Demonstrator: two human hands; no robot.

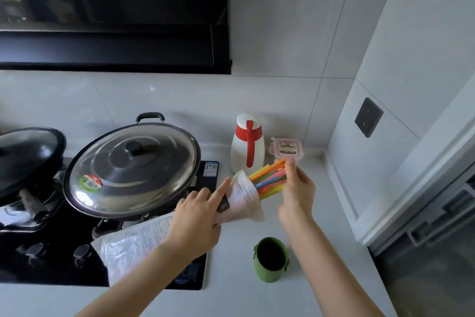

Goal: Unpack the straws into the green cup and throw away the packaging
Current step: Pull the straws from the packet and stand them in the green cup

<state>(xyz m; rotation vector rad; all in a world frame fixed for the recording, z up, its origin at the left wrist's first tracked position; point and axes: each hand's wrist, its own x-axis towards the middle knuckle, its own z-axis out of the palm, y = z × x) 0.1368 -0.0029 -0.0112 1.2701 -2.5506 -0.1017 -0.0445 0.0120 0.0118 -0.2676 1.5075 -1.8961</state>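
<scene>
A clear plastic straw package (pixel 144 237) with printed text lies slanted over the stove's right edge, held around its middle by my left hand (pixel 198 221). A bundle of coloured straws (pixel 270 179) sticks out of the package's open upper end, pointing up and right. My right hand (pixel 298 193) pinches the straws' outer ends between thumb and fingers. The green cup (pixel 271 260) stands upright and empty on the white counter, below and between my two hands.
A black gas stove (pixel 64 252) carries a large wok with a steel lid (pixel 131 167) and a second black lidded pot (pixel 25 152). A white and red jug (pixel 248 144) and a small pink box (pixel 286 149) stand by the back wall. The wall corner is at right.
</scene>
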